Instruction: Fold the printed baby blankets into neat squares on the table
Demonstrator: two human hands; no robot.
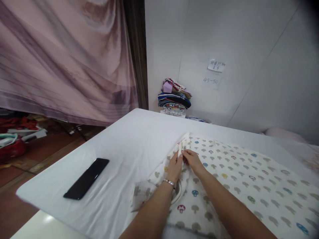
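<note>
A cream cloth printed with small mushrooms (244, 179) lies spread over the right part of a white-covered table (129, 142). Both hands meet at its raised far-left corner (183, 142). My left hand (174, 167), with a thin bracelet at the wrist, pinches the corner's fabric edge. My right hand (191, 160) pinches the same fold right beside it, fingers pressed together on the cloth. The two hands touch each other.
A black phone (86, 178) lies flat on the table at the left. A pile of folded clothes (174, 98) sits at the far edge against the white wall, under paper notes (216, 65). A pink curtain (64, 56) hangs at left; clutter lies on the floor (15, 136).
</note>
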